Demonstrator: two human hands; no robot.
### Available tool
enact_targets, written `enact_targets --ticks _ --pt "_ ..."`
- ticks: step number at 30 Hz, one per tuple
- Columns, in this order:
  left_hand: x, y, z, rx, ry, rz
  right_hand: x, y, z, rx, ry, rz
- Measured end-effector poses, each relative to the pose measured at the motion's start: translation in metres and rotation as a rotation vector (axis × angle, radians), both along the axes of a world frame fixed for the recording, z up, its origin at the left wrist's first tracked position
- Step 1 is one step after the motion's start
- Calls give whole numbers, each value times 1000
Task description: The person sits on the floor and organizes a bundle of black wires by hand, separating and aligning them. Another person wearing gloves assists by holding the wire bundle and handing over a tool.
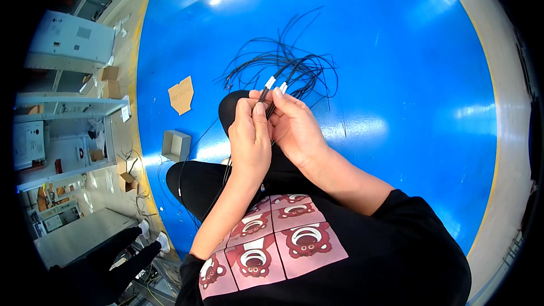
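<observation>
Black cables (292, 69) run from my hands out over the blue floor, ending in a loose tangle of thin strands. My left hand (249, 141) is closed, thumb against fingers, on black cable with a white sleeve (270, 82) just beyond the fingertips. Right beside it, almost touching, my right hand (299, 130) curls its fingers and thumb round more of the cables. A second white sleeve (283, 87) shows by its thumb. How many cables each hand grips is hidden by the fingers. Further thin black cable hangs down past my left forearm.
On the blue floor (396, 79), left of my knees, lie a torn cardboard piece (181, 96) and an open grey box (176, 145). Metal cabinets (73, 37) and small cardboard boxes (110, 82) line the left side. Another person's legs (122, 258) show at lower left.
</observation>
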State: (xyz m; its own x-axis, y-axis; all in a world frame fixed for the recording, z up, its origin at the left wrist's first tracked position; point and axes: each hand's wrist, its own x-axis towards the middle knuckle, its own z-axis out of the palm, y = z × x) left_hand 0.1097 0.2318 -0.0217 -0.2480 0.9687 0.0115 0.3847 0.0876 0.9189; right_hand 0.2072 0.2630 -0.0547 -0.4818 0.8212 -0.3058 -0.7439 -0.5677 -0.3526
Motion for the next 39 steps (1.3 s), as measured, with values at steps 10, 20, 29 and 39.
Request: enact_targets --ticks 10,20,29,39 --pt "-9 -4 11 47 -138 2 13 16 -1 151 -11 100" --pt "-11 -13 43 -14 -311 4 36 31 10 195 46 62" --pt "-13 -20 56 18 -165 -2 52 35 30 163 -109 49" --pt "-105 -49 86 61 -118 222 294 213 -96 -114 -268 -609"
